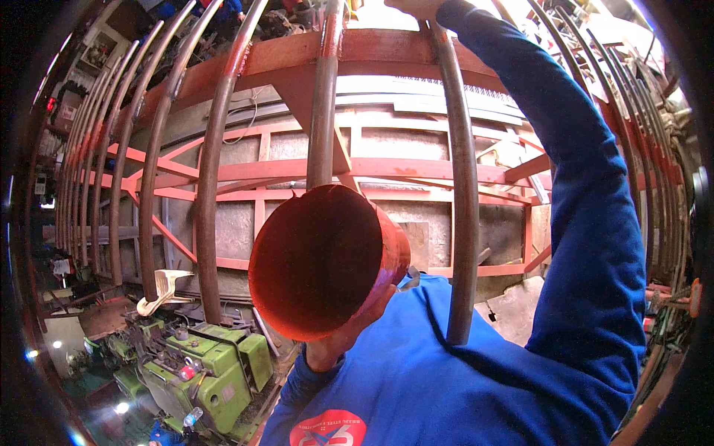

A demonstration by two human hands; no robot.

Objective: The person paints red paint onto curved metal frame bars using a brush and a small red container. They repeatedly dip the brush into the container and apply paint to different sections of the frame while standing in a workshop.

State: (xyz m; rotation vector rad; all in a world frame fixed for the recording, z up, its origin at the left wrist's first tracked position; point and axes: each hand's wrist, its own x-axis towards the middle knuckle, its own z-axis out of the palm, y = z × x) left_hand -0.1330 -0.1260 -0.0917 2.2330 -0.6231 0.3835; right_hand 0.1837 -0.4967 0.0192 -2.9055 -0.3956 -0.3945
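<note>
My left hand [353, 323] is wrapped round a round, open-mouthed container [316, 260], coated red inside and out. Its mouth is tilted up toward me, and its inside is dark. The container covers the lower part of a brown metal tube [322, 119]. Raised high, my right arm in its blue sleeve bends over to the top edge, where my right hand [416, 7] is cut off and its fingers do not show. That hand is close to the upper part of another tube [460, 178]. Glossy red paint marks several tubes along the red crossbar [387, 52].
Rows of tubes curve away on both sides. Behind them lies a red metal framework [297, 169]. A green machine [216, 372] stands at the lower left, with a cream plastic chair [160, 290] beside it. At the far top left, part of a person in blue shows [227, 9].
</note>
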